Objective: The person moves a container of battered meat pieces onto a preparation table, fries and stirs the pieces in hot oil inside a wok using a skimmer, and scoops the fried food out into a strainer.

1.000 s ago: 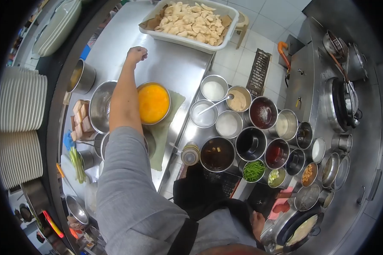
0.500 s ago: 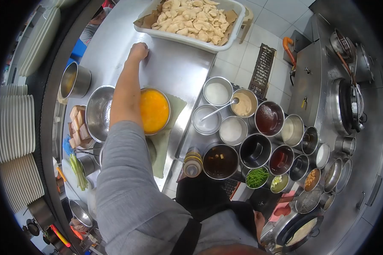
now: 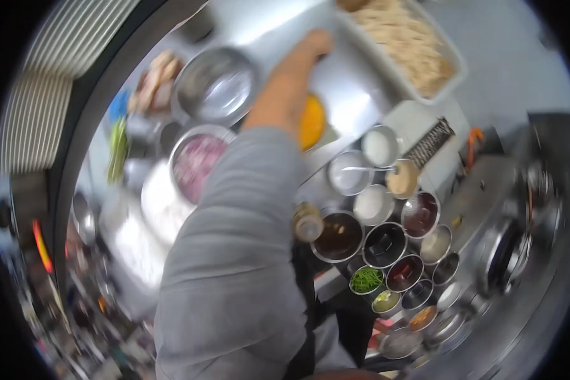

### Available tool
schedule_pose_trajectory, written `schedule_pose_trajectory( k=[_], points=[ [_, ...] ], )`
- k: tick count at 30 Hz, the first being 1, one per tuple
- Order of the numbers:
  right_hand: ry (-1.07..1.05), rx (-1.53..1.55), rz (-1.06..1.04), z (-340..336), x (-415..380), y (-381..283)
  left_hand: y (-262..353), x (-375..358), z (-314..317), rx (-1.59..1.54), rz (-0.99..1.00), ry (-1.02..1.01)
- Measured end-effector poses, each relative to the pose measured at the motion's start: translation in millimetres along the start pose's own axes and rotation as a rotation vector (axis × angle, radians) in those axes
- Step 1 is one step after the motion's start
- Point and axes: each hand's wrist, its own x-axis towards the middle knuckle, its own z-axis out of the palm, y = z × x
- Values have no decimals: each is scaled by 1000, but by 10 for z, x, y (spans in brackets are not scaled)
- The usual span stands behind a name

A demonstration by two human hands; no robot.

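Observation:
My left hand [image 3: 316,43] is at the end of an outstretched arm, over or on the steel counter [image 3: 354,95]. It looks rounded, but motion blur smears its fingers, and anything inside is hidden. Just to its right stands a white tub [image 3: 386,60] heaped with pale, dough-like pieces [image 3: 411,47]. Partly behind my forearm is a container of orange-yellow liquid [image 3: 311,123]. A wide steel bowl [image 3: 215,85] sits left of the forearm. Below that, a steel bowl holds pinkish-purple pieces [image 3: 199,161]. My right hand is out of sight.
Several metal pots crowd the right side, among them one of dark liquid [image 3: 337,235] and one of chopped greens [image 3: 366,279]. A bottle [image 3: 308,225] stands at their left edge. Stacked plates [image 3: 76,35] fill the upper left. A floor drain grate [image 3: 429,142] lies beyond.
The view has swung, shifting the counter and pots across the frame. My left arm remains outstretched near the tub. The purple-filled bowl now shows, and my right hand has left the view.

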Motion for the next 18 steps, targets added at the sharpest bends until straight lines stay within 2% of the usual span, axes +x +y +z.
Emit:
schedule_pose_trajectory(
  k=[1,3,4,6,9,11,16,18],
  points=[
    [-20,-19,-18,-121,13,-76,111,-128,-167,-239,-96,-116],
    [-43,-50,-61,-224,87,-153,428,-426,-639,-417,-29,-72],
    [-56,-73,-98,-283,118,-140,615,-870,-963,-962,-41,87],
    [-62,-91,-144,-312,171,-147,756,-1194,-1253,-1360,-91,64],
    [-83,-136,-230,-342,229,-123,827,-2018,-1838,-1466,-90,116],
    [-102,-168,-291,-353,239,-74,768,-2514,-2013,-1701,-29,181],
    [-116,-218,-446,-283,235,55,416,-4149,-2376,-1741,-121,386],
    [-136,-243,-504,-258,187,101,104,-4909,-2286,-1791,31,381]
  ],
)
